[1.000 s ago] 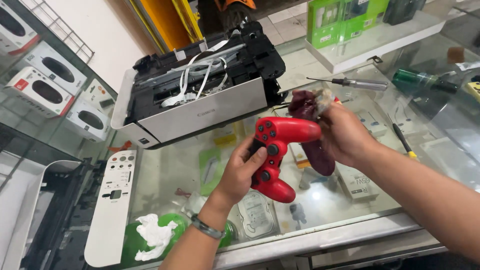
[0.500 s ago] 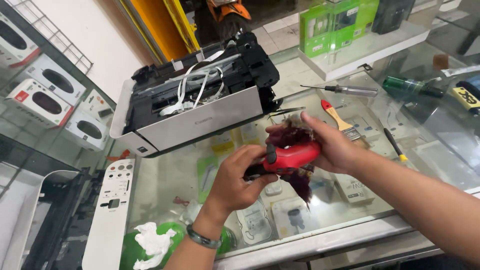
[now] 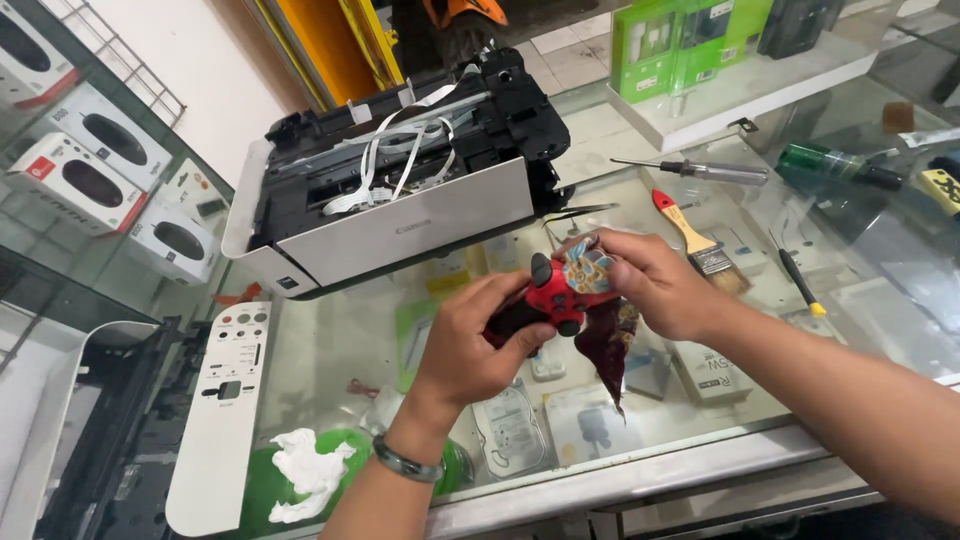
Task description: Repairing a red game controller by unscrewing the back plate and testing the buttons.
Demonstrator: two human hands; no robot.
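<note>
My left hand (image 3: 470, 345) grips a red game controller (image 3: 548, 292) with black sticks, held above a glass counter (image 3: 350, 350). My right hand (image 3: 655, 280) presses a dark red patterned cloth (image 3: 605, 335) against the controller's top; the cloth's tail hangs down below it. The controller is turned on edge, one grip pointing toward me. A green bracelet sits on my left wrist.
An opened printer (image 3: 400, 190) with loose white ribbon cables stands behind the hands. A white control panel (image 3: 225, 400) and crumpled tissue (image 3: 305, 470) lie at the left. A screwdriver (image 3: 700, 170), a paintbrush (image 3: 695, 235) and a small yellow-tipped tool (image 3: 800, 285) lie at the right.
The controller has been rotated from face-up to on edge in my hands. My right hand has moved the cloth over its top.
</note>
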